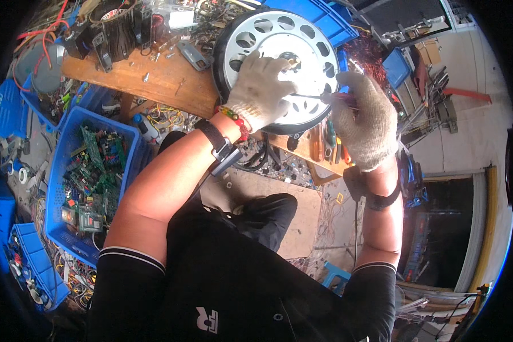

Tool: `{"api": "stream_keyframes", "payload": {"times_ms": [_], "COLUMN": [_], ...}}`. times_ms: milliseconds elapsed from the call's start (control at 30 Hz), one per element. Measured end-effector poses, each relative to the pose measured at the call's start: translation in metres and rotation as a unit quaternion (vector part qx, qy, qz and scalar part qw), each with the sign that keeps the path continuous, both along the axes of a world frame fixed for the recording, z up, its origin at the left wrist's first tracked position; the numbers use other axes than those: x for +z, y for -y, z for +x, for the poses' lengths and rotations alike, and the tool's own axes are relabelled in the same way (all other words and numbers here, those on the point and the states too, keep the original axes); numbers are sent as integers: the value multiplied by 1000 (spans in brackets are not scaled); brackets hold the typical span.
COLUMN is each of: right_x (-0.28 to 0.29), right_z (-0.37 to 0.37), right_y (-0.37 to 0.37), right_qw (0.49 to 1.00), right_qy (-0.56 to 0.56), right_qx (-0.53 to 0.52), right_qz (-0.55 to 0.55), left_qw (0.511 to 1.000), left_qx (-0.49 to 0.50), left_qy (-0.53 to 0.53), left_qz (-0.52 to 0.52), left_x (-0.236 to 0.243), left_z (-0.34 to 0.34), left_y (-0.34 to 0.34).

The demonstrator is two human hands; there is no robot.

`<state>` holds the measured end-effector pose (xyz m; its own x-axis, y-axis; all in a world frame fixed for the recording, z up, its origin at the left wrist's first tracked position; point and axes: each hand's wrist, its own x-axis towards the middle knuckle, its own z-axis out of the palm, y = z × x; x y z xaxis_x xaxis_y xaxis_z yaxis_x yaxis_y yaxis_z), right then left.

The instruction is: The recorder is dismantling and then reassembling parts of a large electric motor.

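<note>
A white-faced wheel (285,40) with a black tyre and a ring of holes lies at the top middle, on the wooden bench. My gloved left hand (259,85) rests on its left half, fingers bent against the face near the hub. My gloved right hand (363,119) grips a screwdriver (342,100) with a purplish handle at the wheel's right edge. Its thin shaft points left across the wheel toward my left fingers; the tip is hard to make out. Hand tools (332,137) with coloured handles lie just below the wheel.
The wooden bench (108,74) bears metal parts and a grey device (194,54). A blue crate of circuit boards (60,188) stands at left, near more blue bins (37,262). Another blue crate (319,17) is behind the wheel. A doorway (439,228) is at right; loose wires litter the floor.
</note>
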<state>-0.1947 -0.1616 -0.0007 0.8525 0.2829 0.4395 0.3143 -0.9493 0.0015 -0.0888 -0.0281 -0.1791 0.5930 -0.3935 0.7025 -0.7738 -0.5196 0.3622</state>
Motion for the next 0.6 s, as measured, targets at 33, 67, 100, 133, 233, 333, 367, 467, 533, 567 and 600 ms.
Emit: {"api": "stream_keyframes", "payload": {"times_ms": [33, 67, 100, 133, 233, 333, 367, 467, 533, 567, 600], "right_x": [1, 2, 3, 0, -2, -8, -8, -2, -7, -9, -9], "right_z": [-1, -2, -4, -4, -1, -2, -4, 1, 1, 0, 1], "right_y": [-3, -7, -9, -8, 1, -4, -12, -16, -13, -11, -10], "right_qw": [1000, 997, 990, 990, 999, 998, 996, 975, 987, 993, 993], "right_qy": [2, -39, -81, -80, -7, -8, 2, -84, -51, -20, -19], "right_qx": [-1, -59, -116, -115, 0, -21, -80, -201, -142, -87, -89], "right_qz": [4, 6, 11, 20, 40, 61, 39, 36, 57, 71, 73], "left_qw": [1000, 1000, 1000, 1000, 999, 998, 996, 997, 996, 995, 993], "left_qx": [1, 3, 2, -1, -4, 46, 75, 73, 68, 65, 62], "left_qy": [4, 8, 10, 5, 11, -37, -28, -3, 8, 22, 36], "left_qz": [-13, -26, -20, -21, -35, 21, 26, -34, -49, -73, -97], "left_x": [-1, -2, -2, 0, 8, 21, 21, 13, 7, 4, 2], "left_z": [0, 1, 0, -1, -2, -8, -9, -11, -13, -13, -12], "left_y": [-1, -2, -1, 0, -3, 5, 12, 16, 17, 18, 19]}}
